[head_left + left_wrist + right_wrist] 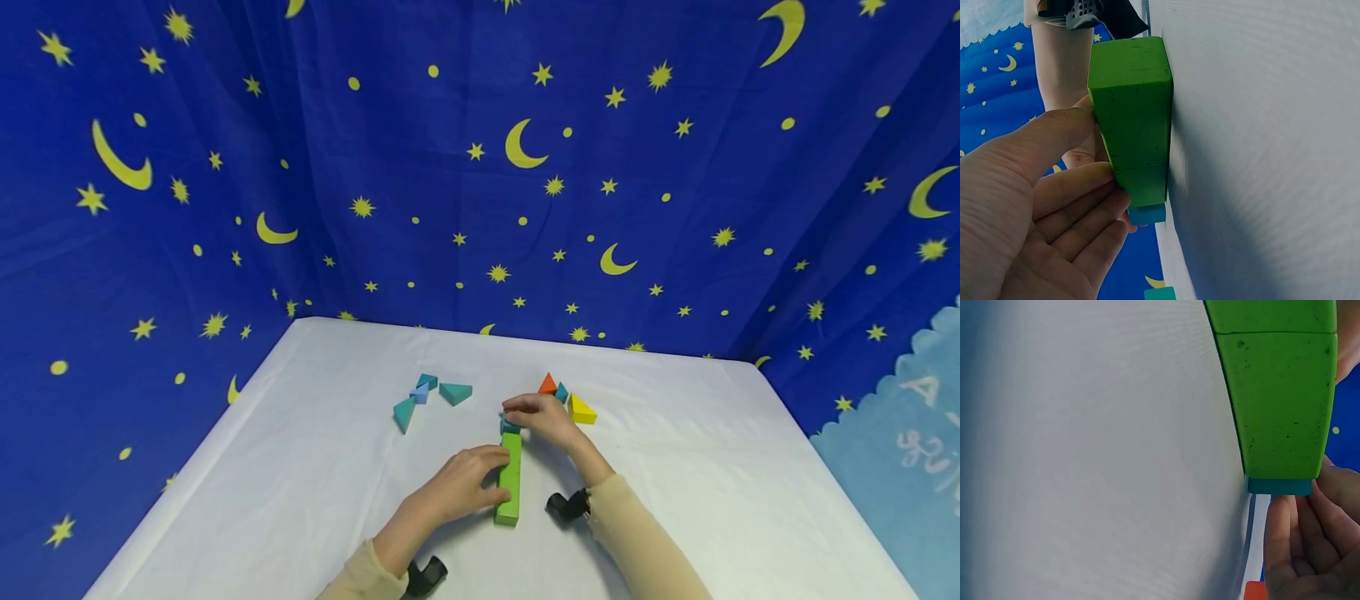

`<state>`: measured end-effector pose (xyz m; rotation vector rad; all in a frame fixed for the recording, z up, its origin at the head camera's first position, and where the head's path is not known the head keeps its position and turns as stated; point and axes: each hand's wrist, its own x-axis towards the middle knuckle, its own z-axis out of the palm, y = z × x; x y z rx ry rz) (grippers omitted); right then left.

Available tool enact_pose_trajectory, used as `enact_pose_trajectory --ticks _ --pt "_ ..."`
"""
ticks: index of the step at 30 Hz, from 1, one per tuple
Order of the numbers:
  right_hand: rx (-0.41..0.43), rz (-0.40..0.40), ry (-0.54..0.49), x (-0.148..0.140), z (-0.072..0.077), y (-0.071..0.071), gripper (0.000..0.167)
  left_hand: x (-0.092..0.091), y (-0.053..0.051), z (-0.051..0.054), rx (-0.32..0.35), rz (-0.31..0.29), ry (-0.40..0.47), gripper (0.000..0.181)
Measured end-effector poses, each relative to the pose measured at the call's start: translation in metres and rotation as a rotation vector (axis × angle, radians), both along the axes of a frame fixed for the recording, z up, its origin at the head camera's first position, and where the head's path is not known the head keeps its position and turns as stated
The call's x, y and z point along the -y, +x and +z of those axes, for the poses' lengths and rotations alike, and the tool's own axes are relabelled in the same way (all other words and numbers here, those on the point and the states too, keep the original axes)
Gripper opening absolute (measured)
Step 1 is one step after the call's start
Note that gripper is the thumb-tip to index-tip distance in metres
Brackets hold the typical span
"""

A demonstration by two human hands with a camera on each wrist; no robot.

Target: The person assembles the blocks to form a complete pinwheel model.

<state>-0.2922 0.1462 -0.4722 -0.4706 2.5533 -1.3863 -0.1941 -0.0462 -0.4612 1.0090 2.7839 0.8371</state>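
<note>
Evidently the left hand [465, 483] touches only one side of the green bar [510, 479], its thumb and index fingertip apart along the face toward the surface's left edge, the other fingers fairly straight and nothing gripped. The right hand [549, 418] appears to hold a small teal block [1280, 486] between thumb and fingers, right against the bar's far end. The wrist views show a seam across the green, so I take it to be separate pieces laid end to end; the likeliest trouble is that an uneven push from the left fingers, with nothing bracing the other side, would kink the row at that seam, or that the teal block would be pressed in crooked and open a gap. The bar lies flat about midway between the surface's left and right edges, its long axis running from the near side toward the far edge, the far end leaning very slightly to the right. Farther out, toward the far edge, teal and light blue wedges [455, 393] sit left of the row, and an orange-red triangle [547, 383], a small teal piece [562, 392] and a yellow wedge [582, 410] sit right of it. Beyond the surface [675, 467] hangs a blue starry curtain [450, 183].
</note>
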Motion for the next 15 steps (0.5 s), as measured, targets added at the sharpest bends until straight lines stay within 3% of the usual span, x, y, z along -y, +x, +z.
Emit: enact_pose_trajectory --ticks 15 --pt "0.019 0.056 -0.037 0.0004 0.0022 0.0041 0.023 -0.0003 0.0002 -0.0018 -0.014 0.011 0.001 0.052"
